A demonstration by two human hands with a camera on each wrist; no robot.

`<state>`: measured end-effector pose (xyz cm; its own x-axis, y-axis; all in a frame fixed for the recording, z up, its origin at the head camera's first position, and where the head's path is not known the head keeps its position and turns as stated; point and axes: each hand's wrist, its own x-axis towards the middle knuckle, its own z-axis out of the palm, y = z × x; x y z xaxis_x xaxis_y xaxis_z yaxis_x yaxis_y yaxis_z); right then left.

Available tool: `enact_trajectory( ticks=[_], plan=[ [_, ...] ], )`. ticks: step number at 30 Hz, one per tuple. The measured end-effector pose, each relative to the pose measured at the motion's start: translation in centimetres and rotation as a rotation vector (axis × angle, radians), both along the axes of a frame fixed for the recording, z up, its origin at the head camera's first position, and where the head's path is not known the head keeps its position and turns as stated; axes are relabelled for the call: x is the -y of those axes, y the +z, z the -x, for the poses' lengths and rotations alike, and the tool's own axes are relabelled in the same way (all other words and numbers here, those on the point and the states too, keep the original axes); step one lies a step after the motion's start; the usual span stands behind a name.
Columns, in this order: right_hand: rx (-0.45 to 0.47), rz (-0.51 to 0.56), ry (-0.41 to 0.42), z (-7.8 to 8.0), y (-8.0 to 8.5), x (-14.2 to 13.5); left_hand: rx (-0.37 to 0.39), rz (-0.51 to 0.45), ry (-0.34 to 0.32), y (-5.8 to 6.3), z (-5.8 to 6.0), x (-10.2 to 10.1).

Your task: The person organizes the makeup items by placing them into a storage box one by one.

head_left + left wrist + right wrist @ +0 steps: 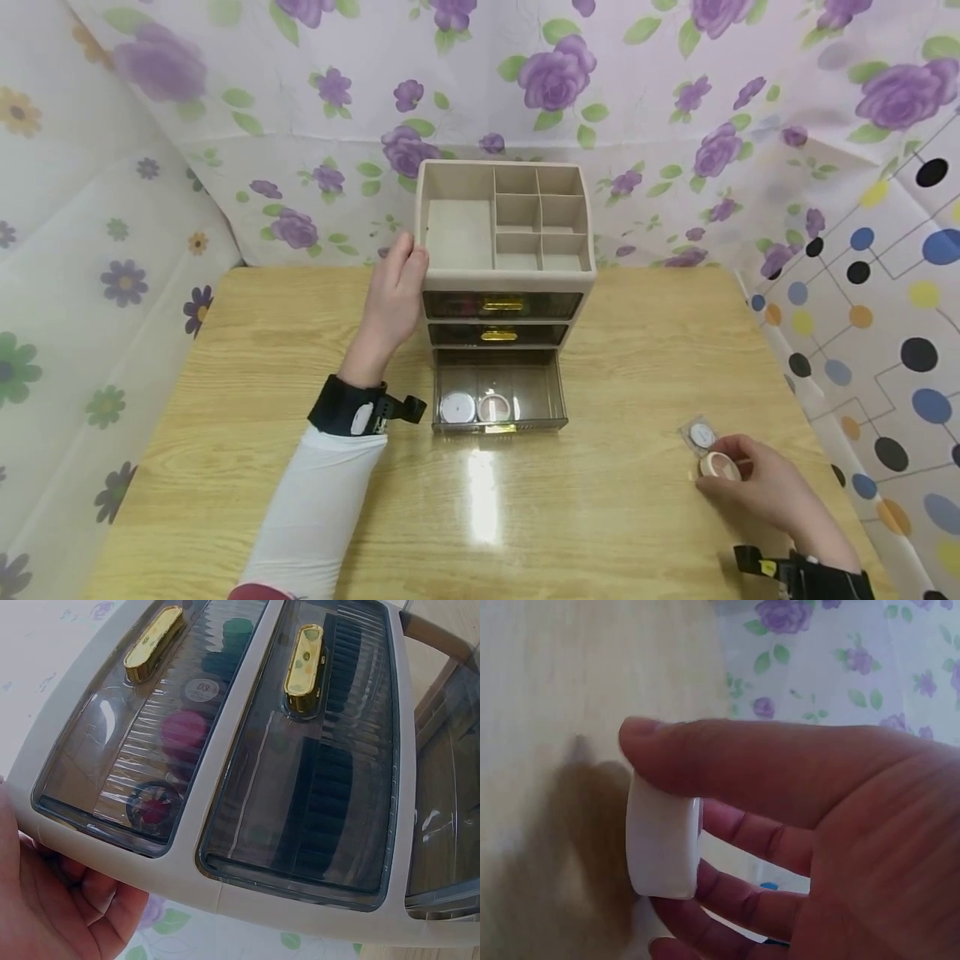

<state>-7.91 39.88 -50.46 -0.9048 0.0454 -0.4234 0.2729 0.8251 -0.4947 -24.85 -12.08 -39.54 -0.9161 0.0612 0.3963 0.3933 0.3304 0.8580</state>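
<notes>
A cream desktop drawer organizer (513,282) stands upright, its bottom drawer (532,400) pulled out with two round cosmetic cases, one white (458,407) and one pinkish (493,407), inside. My left hand (393,296) holds the organizer's upper left side; in the left wrist view its fingers (101,900) are curled against the side wall. At the right, my right hand (772,483) pinches a round compact (720,467) with a pale rim and pinkish face. The right wrist view shows the compact's white side (662,840) between thumb and fingers. Just beyond it a small clear square case (701,435) lies on the table.
Two upper drawers with gold handles (502,305) are closed; colourful items show dimly through the top one. The organizer's top tray (459,233) has one large and several small compartments. Patterned cloth (330,167) hangs around the wooden table (622,517).
</notes>
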Motion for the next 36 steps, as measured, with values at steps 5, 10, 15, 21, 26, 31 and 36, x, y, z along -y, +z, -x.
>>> enact_trajectory(
  ticks=[5,10,15,21,26,31,36],
  plan=[
    [-0.001,-0.002,0.029,0.4,0.8,0.8,0.013,0.004,0.001,0.0,-0.1,0.1],
    [0.048,-0.019,0.030,0.7,1.4,1.6,0.018,0.007,-0.005,-0.1,-0.2,0.0],
    [0.131,-0.022,-0.009,0.7,2.0,2.7,0.005,0.008,-0.011,0.0,-0.2,0.0],
    [0.111,-0.038,0.009,1.2,3.2,4.9,0.000,0.011,-0.008,0.1,-0.1,0.1],
    [-0.061,-0.029,0.104,1.7,3.9,7.2,0.002,0.012,-0.003,0.1,-0.2,0.1],
    [-0.237,0.014,0.217,2.6,4.6,10.3,0.009,0.014,-0.001,0.2,-0.3,0.0],
    [-0.387,0.116,0.293,3.5,4.4,13.6,0.012,0.013,-0.005,0.2,-0.3,0.0]
  ],
)
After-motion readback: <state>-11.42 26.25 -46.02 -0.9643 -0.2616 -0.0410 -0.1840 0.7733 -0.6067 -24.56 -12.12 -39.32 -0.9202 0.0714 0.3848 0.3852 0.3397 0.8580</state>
